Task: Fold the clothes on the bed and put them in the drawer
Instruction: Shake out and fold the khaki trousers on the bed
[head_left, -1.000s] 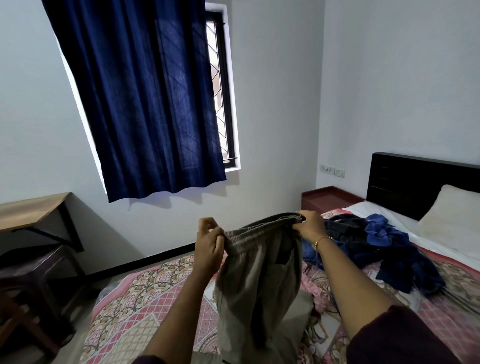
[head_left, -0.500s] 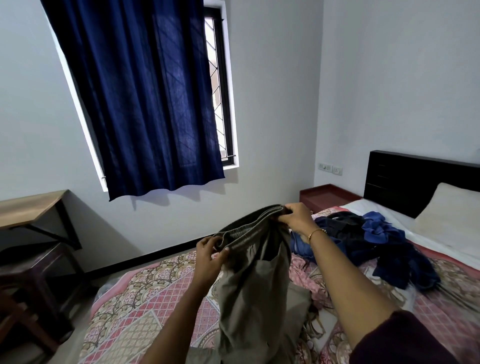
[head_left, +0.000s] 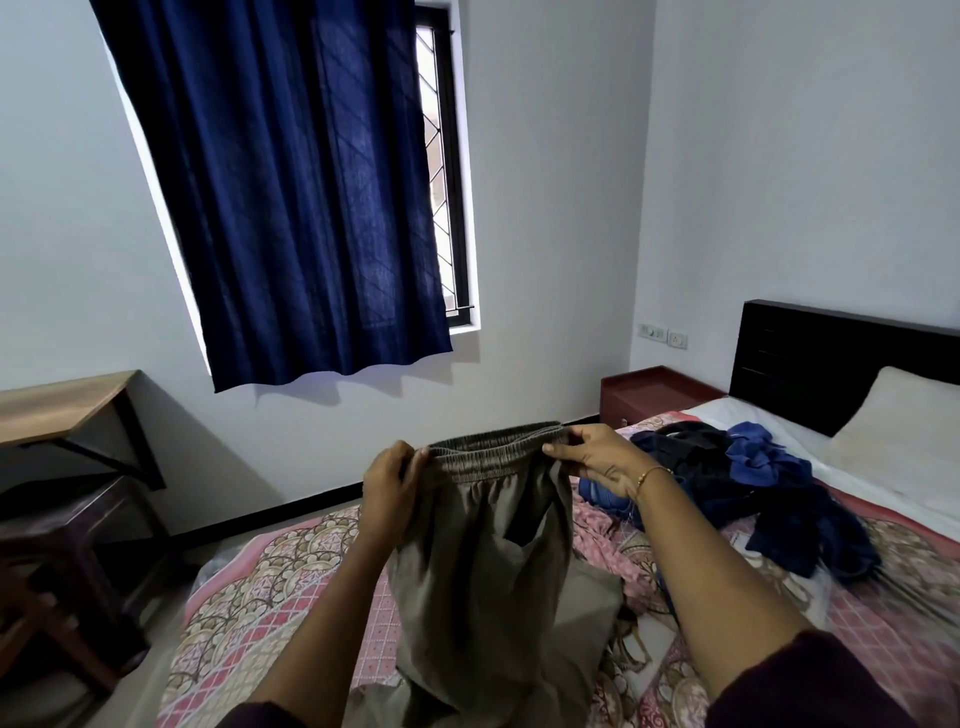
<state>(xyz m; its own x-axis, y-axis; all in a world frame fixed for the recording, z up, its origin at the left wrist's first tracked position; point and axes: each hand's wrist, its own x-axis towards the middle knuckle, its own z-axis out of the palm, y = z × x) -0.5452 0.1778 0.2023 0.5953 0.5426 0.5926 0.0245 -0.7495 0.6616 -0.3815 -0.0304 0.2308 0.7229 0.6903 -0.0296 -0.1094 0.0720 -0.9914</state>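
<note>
Both hands pinch the elastic waistband of a pair of olive-grey trousers (head_left: 483, 566) and hold it stretched level in the air above the bed (head_left: 270, 597). The left hand (head_left: 389, 488) grips the left end of the waistband with its fingers curled over the edge; the right hand (head_left: 597, 457) holds the right end between thumb and fingertips, and a thin gold bangle (head_left: 652, 474) sits on that wrist. The trousers hang straight down from the waistband, and their lower part rests crumpled on the patterned pink bedspread near the bottom of the view.

To the right of the right hand, a heap of dark blue and black clothes (head_left: 748, 488) lies unfolded on the bed, reaching toward the white pillow (head_left: 898, 431) at the black headboard (head_left: 831, 358). A red-brown bedside cabinet (head_left: 649, 395) stands in the corner just beside the headboard. On the far wall a dark blue curtain (head_left: 291, 197) covers most of the window (head_left: 441, 171), and a wooden table (head_left: 57, 405) stands at the left with a dark stool beneath it.
</note>
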